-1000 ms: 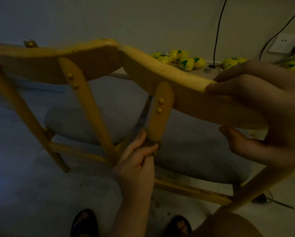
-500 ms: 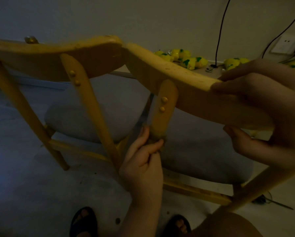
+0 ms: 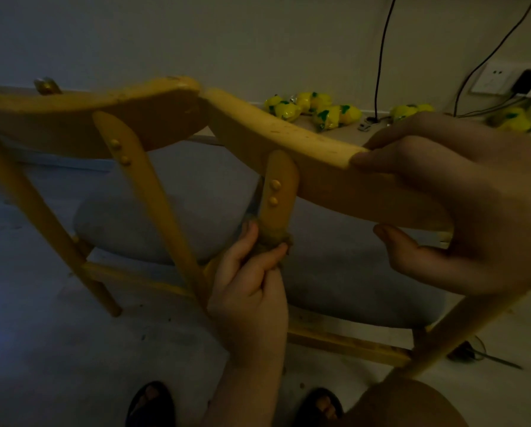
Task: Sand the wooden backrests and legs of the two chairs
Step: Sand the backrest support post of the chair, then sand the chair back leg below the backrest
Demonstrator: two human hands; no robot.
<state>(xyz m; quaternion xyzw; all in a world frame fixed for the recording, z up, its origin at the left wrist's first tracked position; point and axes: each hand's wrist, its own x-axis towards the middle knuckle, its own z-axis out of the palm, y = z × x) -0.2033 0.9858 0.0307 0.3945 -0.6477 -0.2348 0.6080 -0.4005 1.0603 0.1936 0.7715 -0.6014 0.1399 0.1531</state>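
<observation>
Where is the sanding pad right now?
In the head view, just left of centre: the sanding pad is wrapped around the right chair's back post, pinched there by the left hand, below the backrest.

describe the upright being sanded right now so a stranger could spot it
Start at the right chair's curved backrest, gripped by the right hand. The short upright fixed against its back has two round plugs. Unlike the longer upright to its left, the left hand pinches a brown sanding pad round it.

Left hand [image 3: 251,291] fingers curled; right hand [image 3: 461,211] gripping.
</observation>
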